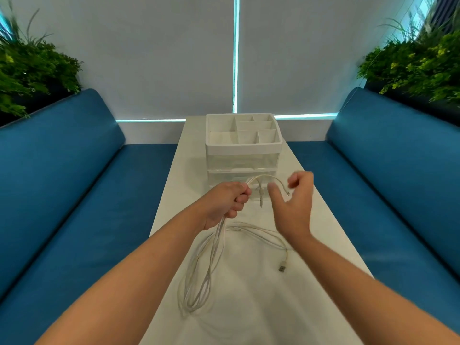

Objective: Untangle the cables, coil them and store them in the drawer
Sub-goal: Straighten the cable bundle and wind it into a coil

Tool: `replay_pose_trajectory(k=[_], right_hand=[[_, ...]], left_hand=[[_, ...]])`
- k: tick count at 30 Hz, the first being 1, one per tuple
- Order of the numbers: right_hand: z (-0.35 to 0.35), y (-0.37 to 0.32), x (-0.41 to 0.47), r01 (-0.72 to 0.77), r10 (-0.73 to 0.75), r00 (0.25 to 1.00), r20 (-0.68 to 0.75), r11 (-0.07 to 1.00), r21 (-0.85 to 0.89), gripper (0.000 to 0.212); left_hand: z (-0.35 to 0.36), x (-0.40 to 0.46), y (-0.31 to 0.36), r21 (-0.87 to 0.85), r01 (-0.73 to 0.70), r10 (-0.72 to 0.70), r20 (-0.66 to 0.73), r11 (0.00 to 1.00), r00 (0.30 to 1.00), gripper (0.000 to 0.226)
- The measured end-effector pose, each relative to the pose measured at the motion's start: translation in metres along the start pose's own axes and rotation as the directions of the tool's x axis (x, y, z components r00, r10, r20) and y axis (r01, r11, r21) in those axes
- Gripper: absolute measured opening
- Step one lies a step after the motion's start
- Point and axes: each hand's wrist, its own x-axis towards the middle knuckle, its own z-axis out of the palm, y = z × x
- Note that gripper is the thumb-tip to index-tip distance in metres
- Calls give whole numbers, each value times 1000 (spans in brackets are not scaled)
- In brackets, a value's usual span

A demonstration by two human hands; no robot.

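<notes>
Centrally, the left hand (225, 204) grips a bundle of white cables (199, 270), fingers curled tight around it; long loops hang from the fist down to the white table (323, 232) at lower centre. A short loop arcs rightward from the fist to the right hand (295, 202), whose curled fingers appear to pinch it, though blur obscures contact. A USB plug (282, 268) lies right of centre. The drawer organizer (242, 145) stands at upper centre.

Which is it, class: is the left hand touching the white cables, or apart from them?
Touching. The head view shows the left hand with its fingers curled round the bundle of white cables, whose strands hang from that grip down to the table.
</notes>
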Motion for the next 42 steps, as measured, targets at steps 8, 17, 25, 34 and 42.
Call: replay_pose_trajectory(k=[8, 17, 25, 34, 42], right_hand=[[38, -14, -86, -597, 179, 315, 932, 801, 48, 46], [33, -1, -76, -445, 260, 275, 925, 888, -117, 42], [6, 9, -50, -564, 317, 354, 880, 823, -69, 21], [-8, 10, -75, 28, 278, 291, 916, 954, -298, 43], [2, 22, -105, 295, 80, 455, 887, 926, -235, 22]], left_hand=[[-1, -18, 34, -89, -53, 51, -26, 995, 998, 28], [-19, -47, 38, -197, -2, 10, 42, 980, 999, 31], [-37, -55, 30, -389, -34, 51, 32, 921, 998, 34], [-35, -53, 27, -418, -201, 209, -26, 886, 978, 30], [-39, -54, 23, -485, -271, 228, -146, 832, 963, 26]])
